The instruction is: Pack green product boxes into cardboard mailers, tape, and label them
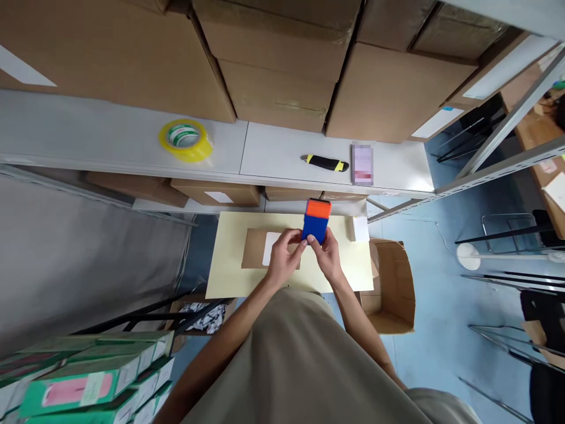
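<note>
Small white box (359, 229) at right edge of cream tabletop (227, 253); gap separates it from right hand (327, 254). Over tabletop, right hand and left hand (285, 258) clamp fingers on blue-and-orange block (315, 224).

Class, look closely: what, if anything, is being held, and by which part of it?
A blue-and-orange object, held at its near, blue end by the left hand and right hand.

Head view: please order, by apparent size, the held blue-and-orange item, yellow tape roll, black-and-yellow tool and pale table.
Largest: pale table
yellow tape roll
blue-and-orange item
Smallest: black-and-yellow tool
</note>
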Demonstrator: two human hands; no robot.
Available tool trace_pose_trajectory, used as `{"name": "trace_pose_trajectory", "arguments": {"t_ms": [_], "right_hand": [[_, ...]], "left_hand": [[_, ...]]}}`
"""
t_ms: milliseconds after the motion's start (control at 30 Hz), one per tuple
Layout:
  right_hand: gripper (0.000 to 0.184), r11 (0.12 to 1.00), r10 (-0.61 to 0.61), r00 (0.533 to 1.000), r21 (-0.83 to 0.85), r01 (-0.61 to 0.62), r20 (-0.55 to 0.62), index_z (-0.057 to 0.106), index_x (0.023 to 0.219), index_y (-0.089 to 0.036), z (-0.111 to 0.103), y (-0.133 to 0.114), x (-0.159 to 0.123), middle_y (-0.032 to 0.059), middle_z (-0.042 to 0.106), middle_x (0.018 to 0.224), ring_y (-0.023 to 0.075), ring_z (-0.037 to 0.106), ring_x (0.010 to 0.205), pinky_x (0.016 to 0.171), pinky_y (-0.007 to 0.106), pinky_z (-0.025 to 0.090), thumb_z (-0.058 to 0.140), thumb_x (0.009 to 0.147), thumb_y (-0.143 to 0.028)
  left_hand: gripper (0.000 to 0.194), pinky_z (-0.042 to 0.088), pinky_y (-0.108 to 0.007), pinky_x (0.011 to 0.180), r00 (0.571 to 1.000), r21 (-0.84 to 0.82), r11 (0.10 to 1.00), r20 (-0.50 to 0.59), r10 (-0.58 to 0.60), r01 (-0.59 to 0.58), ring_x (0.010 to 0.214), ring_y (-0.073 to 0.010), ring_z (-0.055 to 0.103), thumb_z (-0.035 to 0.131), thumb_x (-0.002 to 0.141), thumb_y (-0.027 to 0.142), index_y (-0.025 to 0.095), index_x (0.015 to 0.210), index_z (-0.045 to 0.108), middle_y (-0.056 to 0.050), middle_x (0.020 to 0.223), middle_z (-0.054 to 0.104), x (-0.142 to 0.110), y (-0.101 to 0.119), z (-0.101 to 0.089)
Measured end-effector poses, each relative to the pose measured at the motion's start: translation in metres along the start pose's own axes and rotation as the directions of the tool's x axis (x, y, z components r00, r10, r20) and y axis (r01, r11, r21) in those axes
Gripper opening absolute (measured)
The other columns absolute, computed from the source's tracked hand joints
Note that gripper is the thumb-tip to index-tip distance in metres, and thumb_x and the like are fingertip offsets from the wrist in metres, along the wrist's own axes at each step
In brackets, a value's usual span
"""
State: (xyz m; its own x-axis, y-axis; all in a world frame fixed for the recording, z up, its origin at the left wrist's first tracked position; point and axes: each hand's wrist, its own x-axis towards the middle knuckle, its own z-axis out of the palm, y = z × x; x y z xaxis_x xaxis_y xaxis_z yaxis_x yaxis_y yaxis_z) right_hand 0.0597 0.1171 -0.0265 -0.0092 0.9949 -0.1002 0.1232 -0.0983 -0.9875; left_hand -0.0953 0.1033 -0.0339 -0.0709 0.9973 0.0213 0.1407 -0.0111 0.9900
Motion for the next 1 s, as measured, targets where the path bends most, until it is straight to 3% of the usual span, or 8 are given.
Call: {"name": "trace_pose_trajectory", "arguments": {"t_ms": [167,300,433,567,767,900,1000], "right_hand": [[0.048,0.954,-0.206,0.971,-0.195,0.227,0.119,0.064,0.131,-0.026,0.031,-0.057,0.046,0.0063,0.073,0.108,0.0265,0.07,0.1,0.097,0.041,0.065,0.061,0.111,-0.07],[0.052,0.838,-0.321,0.918,-0.382,0.391,0.234,0.061,0.146,-0.024,0.057,-0.082,0.115,0.0105,0.074,0.121,0.0339,0.073,0.12,0.113,0.053,0.063,0.057,0.115,-0.066],[0.053,0.635,-0.359,0.846,-0.561,0.531,0.394,0.057,0.156,-0.016,0.081,-0.089,0.209,0.0195,0.072,0.138,0.0467,0.064,0.146,0.128,0.075,0.048,0.063,0.115,-0.049],[0.052,0.503,-0.253,0.868,-0.708,0.496,0.427,0.061,0.151,-0.004,0.099,-0.079,0.267,0.0271,0.076,0.135,0.0522,0.065,0.144,0.133,0.081,0.037,0.072,0.106,-0.026],[0.063,0.431,-0.28,0.878,-0.766,0.477,0.388,0.051,0.165,0.002,0.116,-0.063,0.265,0.0323,0.068,0.156,0.0492,0.055,0.156,0.141,0.077,0.026,0.059,0.108,-0.022],[0.069,0.32,-0.388,0.855,-0.819,0.476,0.345,0.039,0.177,-0.003,0.112,-0.061,0.237,0.029,0.056,0.17,0.0446,0.047,0.165,0.143,0.074,0.025,0.05,0.114,-0.028],[0.064,0.333,-0.472,0.845,-0.837,0.435,0.251,0.036,0.181,-0.016,0.089,-0.041,0.189,0.0222,0.048,0.179,0.0409,0.041,0.17,0.142,0.071,0.032,0.039,0.121,-0.037]], "left_hand": [[0.047,0.066,-0.043,0.11,0.992,-0.041,0.996,-0.102,0.072,-0.077,0.12,-0.0283,0.081,0.067,0.109,0.068,0.026,0.128,0.074,-0.012,0.128,0.081,0.036,0.028,-0.036],[0.054,0.064,-0.045,0.118,0.974,-0.075,0.983,-0.167,0.155,-0.169,0.143,-0.0309,0.073,0.067,0.11,0.062,0.028,0.153,0.067,-0.014,0.154,0.073,0.057,0.034,-0.058],[0.052,0.063,-0.047,0.12,0.974,-0.092,0.982,-0.171,0.15,-0.167,0.148,-0.0305,0.07,0.067,0.111,0.052,0.031,0.158,0.066,-0.014,0.166,0.067,0.052,0.027,-0.071],[0.046,0.062,-0.047,0.122,0.981,-0.099,0.991,-0.179,0.075,-0.094,0.147,-0.0304,0.071,0.065,0.11,0.05,0.027,0.15,0.071,-0.015,0.157,0.074,0.039,0.007,-0.097],[0.045,0.061,-0.048,0.122,0.947,-0.068,0.997,-0.32,0.001,-0.025,0.139,-0.0299,0.076,0.067,0.106,0.051,0.023,0.14,0.074,-0.016,0.147,0.079,0.048,-0.02,-0.152],[0.048,0.061,-0.049,0.122,0.969,-0.099,0.995,-0.249,-0.004,-0.021,0.135,-0.0305,0.078,0.071,0.104,0.057,0.022,0.136,0.076,-0.016,0.142,0.081,0.056,-0.038,-0.151],[0.054,0.057,-0.051,0.126,0.989,-0.088,0.995,-0.14,-0.049,0.037,0.141,-0.0331,0.075,0.073,0.102,0.064,0.022,0.135,0.075,-0.018,0.145,0.079,0.05,-0.073,-0.142]]}}
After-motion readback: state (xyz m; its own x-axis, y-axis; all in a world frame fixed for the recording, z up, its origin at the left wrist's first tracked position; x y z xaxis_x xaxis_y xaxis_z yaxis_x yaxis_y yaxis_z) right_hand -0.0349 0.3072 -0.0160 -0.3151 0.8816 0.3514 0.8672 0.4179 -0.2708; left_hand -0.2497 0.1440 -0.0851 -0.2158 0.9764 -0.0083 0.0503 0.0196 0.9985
